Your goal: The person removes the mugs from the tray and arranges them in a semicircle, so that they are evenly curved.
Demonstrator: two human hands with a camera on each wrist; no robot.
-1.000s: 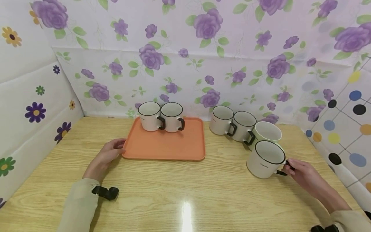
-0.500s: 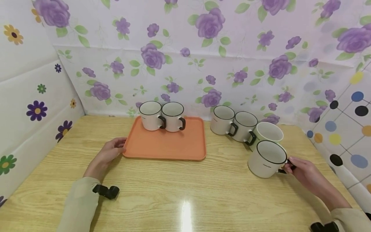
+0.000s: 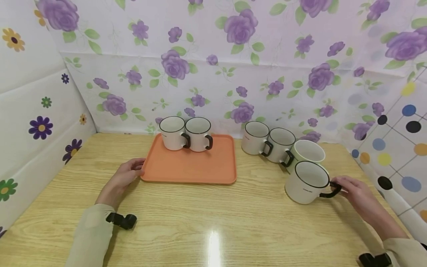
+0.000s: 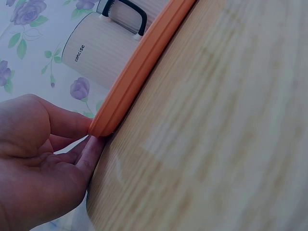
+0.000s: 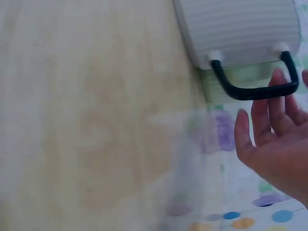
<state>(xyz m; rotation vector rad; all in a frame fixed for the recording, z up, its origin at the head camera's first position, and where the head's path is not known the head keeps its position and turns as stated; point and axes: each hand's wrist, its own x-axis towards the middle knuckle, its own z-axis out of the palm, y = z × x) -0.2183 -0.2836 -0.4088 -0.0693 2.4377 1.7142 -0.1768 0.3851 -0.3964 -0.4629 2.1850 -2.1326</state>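
Observation:
My left hand (image 3: pixel 125 173) holds the near left corner of an orange tray (image 3: pixel 186 170), digits against its rim (image 4: pixel 132 79). On the tray stand two white enamel-style mugs (image 3: pixel 171 135) with dark rims and black handles. Off to the right, my right hand (image 3: pixel 357 194) is beside the nearest white mug (image 3: pixel 301 187), which stands on the table. In the right wrist view, the fingers (image 5: pixel 276 108) lie loosely bent behind its black handle (image 5: pixel 255 93), with the thumb apart and no grip round it.
Two more white mugs (image 3: pixel 255 137) and a pale green mug (image 3: pixel 310 150) stand close together right of the tray, the green one partly hidden behind the nearest mug. Flower-patterned cloth (image 3: pixel 213 89) backs the wood-grain table (image 3: pixel 186 222).
My right hand has loosened from the mug's handle and drawn slightly away to the right, so the whole handle shows. The left hand, the tray and the mugs stay in place.

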